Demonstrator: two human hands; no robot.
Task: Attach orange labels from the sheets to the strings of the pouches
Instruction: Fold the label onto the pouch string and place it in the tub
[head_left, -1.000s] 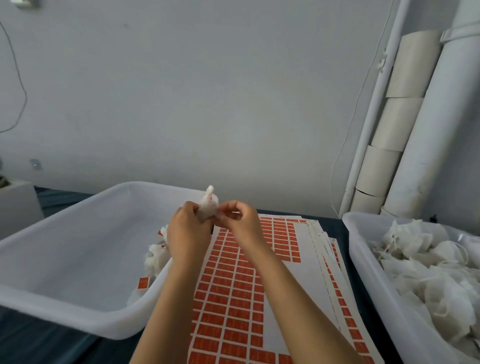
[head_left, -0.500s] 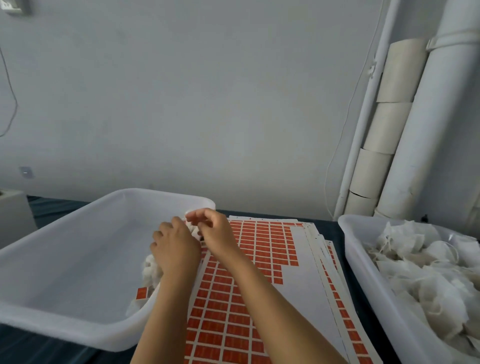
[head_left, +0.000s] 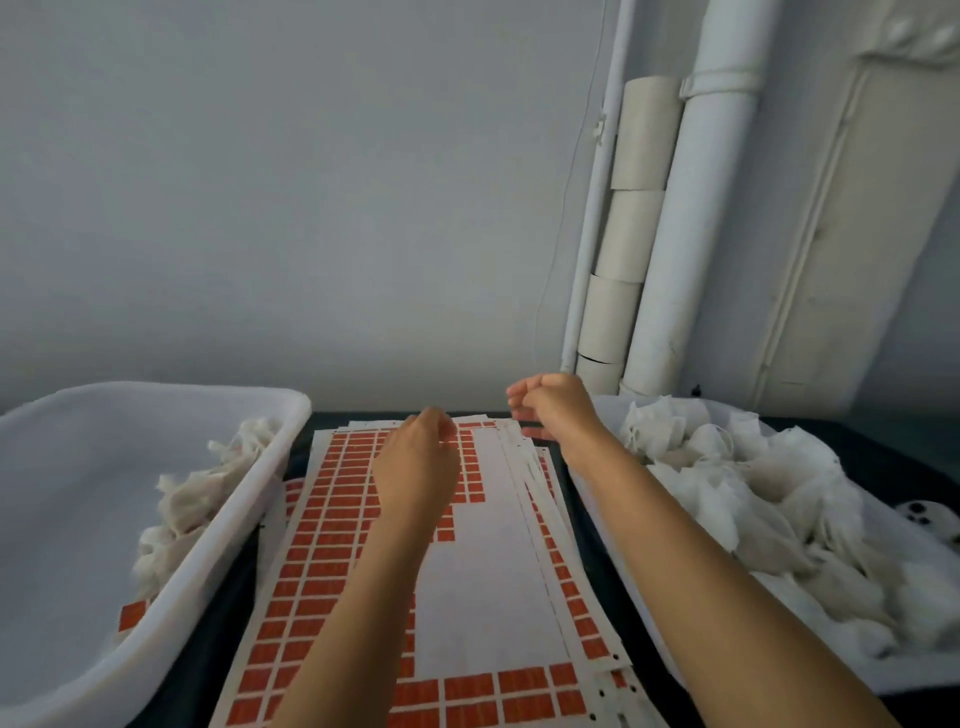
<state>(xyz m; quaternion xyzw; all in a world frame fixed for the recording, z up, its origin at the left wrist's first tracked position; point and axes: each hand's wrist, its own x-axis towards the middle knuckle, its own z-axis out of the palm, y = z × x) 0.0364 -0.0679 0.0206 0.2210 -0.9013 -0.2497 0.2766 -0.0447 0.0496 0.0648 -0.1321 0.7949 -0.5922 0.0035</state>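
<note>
A stack of white sheets (head_left: 483, 571) with orange labels (head_left: 322, 525) lies on the dark table between two bins. My left hand (head_left: 415, 470) hovers over the far part of the top sheet with its back to the camera. Its fingers bend loosely downward, the tips are hidden, and nothing shows in it. My right hand (head_left: 548, 410) is raised above the sheets' far right corner, beside the right bin. Its fingers are loosely curled and hold nothing. Unlabelled white pouches (head_left: 753, 493) fill the right bin (head_left: 613, 587). A few pouches (head_left: 192, 499) lie in the left bin (head_left: 218, 545).
One loose orange label (head_left: 132, 616) shows through the left bin's wall. White pipes (head_left: 691, 234) and stacked cardboard rolls (head_left: 628, 228) stand against the wall behind the right bin. A small white object with black dots (head_left: 930, 517) lies at the far right.
Both hands held a pouch together over the left bin's corner; the pouch is gone from them. The hands have parted: left over the sheet, right toward the right bin. The view swung right.
</note>
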